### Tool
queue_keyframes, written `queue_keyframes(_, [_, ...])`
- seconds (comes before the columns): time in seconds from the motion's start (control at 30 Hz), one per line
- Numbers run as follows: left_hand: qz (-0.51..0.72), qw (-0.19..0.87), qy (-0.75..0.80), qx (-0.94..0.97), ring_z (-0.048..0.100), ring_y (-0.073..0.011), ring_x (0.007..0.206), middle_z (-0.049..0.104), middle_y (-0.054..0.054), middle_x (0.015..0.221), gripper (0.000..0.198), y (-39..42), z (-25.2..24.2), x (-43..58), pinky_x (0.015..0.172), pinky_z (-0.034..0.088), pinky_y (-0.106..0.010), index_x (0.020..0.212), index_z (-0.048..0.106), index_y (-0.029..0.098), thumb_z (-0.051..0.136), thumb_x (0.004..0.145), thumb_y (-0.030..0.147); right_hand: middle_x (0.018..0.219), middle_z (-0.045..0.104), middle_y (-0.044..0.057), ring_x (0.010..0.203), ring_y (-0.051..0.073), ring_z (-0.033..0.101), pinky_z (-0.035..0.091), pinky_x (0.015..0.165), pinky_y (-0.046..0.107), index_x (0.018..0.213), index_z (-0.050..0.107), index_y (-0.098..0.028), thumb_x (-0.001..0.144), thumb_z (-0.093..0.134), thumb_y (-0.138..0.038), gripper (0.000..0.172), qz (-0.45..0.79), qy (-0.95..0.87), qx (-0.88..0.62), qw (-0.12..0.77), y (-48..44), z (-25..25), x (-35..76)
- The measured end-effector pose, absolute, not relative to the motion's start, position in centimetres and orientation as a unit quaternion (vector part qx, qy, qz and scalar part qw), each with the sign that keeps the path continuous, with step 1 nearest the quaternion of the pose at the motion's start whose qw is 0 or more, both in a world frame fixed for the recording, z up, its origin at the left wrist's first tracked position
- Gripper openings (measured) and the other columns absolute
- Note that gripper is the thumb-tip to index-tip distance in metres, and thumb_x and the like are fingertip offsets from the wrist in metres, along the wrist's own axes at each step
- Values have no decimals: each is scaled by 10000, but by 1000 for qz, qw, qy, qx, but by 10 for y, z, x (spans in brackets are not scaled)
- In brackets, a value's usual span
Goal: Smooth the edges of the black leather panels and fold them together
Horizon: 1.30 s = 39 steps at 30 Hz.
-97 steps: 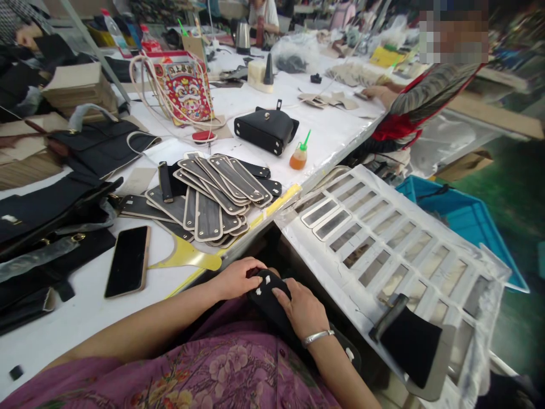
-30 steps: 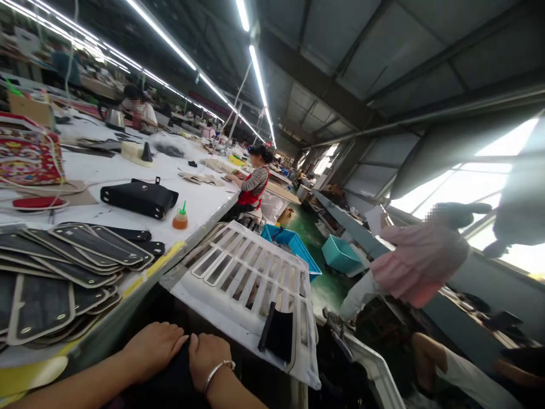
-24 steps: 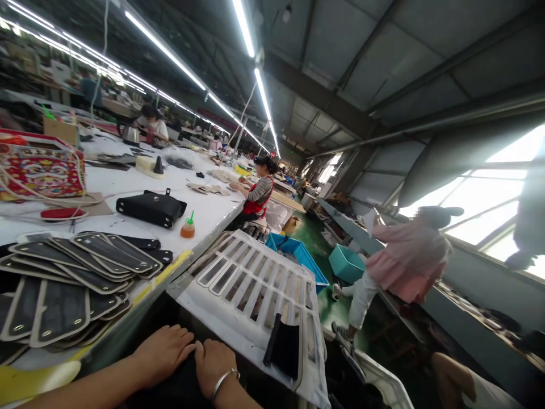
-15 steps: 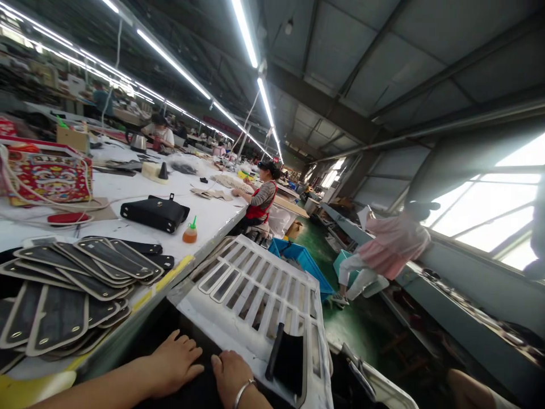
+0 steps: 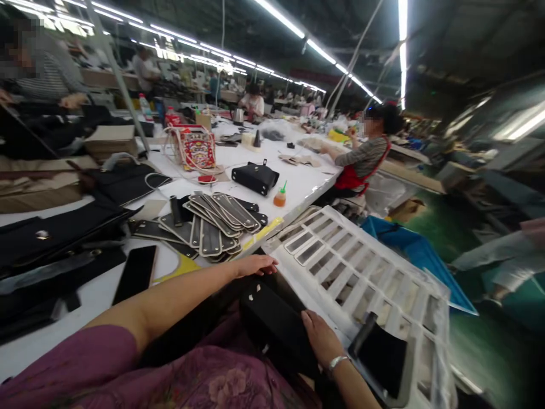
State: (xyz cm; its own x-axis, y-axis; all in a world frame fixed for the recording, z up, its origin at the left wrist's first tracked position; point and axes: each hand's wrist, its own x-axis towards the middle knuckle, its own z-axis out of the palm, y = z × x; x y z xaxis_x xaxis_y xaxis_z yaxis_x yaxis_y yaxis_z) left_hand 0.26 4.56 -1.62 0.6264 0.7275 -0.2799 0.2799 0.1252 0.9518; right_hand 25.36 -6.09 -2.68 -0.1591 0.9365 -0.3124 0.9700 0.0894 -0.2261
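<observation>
The black bag piece (image 5: 272, 321) sits low in front of the wearer's purple floral garment (image 5: 225, 383), seemingly on the lap, off the near edge of the white surface (image 5: 300, 179) and beside the near-left rim of the white slotted frame (image 5: 306, 287); what bears it underneath is too dark to make out. It looks long and boxy with rounded edges, and small pale studs (image 5: 258, 288) show at its far end. Judging by its matte, leather-like face, it should be light for its bulk, with a firm base and softer walls that would dent under a hard squeeze; the cover is probably not very slippery, though it could scuff. The best hold would likely be one hand at each end, palms on the firm edges, clear of the studs. The right hand (image 5: 321, 338) lies against its right side, fingers reaching forward along it; whether they grip or merely rest there cannot be told. The left hand (image 5: 258, 264) hangs above the far end, near the taped edge of the surface, fingers loosely extended and nothing visible in it. Close to that same edge, pale-rimmed dark panels (image 5: 210, 236) lie fanned in a pile.
</observation>
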Motion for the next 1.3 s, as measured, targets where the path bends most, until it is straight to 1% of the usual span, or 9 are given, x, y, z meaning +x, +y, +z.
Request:
queue_keyframes(0.17, [152,666,398,612,516,-196,1034,575,-61,1130,480,11,-34,-36,887,375,-319,1197,483,168,552,745,314,1103,578,115,1022,231,536,384,877,344,1181,494,-130,913,281,-379,423,-112,769,628,43,-61,-28,233])
queue_keyframes(0.3, [181,673,389,603,489,-184,1054,547,-30,1137,558,-4,-38,-36,905,368,-296,1244,441,196,587,713,287,1055,599,114,1006,228,543,385,860,340,1174,491,-132,919,249,-398,441,-96,790,606,20,-58,-28,197])
queue_keyframes(0.53, [172,690,391,585,539,-164,892,569,1,958,575,1,-40,-35,791,425,-277,1213,463,228,636,665,256,1032,600,106,966,237,557,408,789,346,1178,466,-166,916,215,-421,443,-121,780,613,33,-48,-27,182])
queue_keyframes(0.7, [161,738,372,540,538,-172,899,559,-6,992,659,5,-39,-32,764,440,-273,1217,431,212,668,603,237,1015,601,84,952,229,558,407,789,347,1157,476,-190,913,216,-436,432,-133,772,621,30,-47,-25,184])
queue_keyframes(0.83, [127,637,370,665,512,-214,1016,544,-47,1126,711,5,-35,-35,865,409,-318,1284,362,194,645,636,264,1033,598,91,964,225,553,400,804,345,1168,474,-183,913,218,-435,441,-134,770,622,35,-48,-28,183])
queue_keyframes(0.97, [126,517,371,761,325,-239,1247,328,-110,1389,760,-3,-30,-39,1032,246,-355,1370,232,168,586,706,277,1043,593,104,959,241,554,409,778,360,1184,460,-170,911,227,-431,443,-108,773,624,35,-49,-31,181])
queue_keyframes(1.07, [132,495,390,766,273,-222,1284,243,-115,1434,777,-9,-28,-42,1052,215,-343,1399,154,162,550,743,291,980,607,105,913,256,571,418,740,373,1136,481,-174,909,225,-433,429,-95,771,629,39,-48,-30,178])
queue_keyframes(1.2, [121,531,432,719,402,-246,1192,382,-107,1356,885,-12,-36,-43,997,303,-352,1406,143,176,628,690,368,863,623,113,863,281,588,418,729,397,923,540,-176,893,180,-510,492,-139,753,642,47,-38,-28,168])
queue_keyframes(1.3, [160,610,436,643,473,-228,1111,475,-75,1268,889,-16,-48,-42,940,364,-338,1388,199,193,664,660,405,892,625,140,888,291,588,409,753,413,912,543,-161,881,144,-552,559,-193,755,626,36,-25,-30,160])
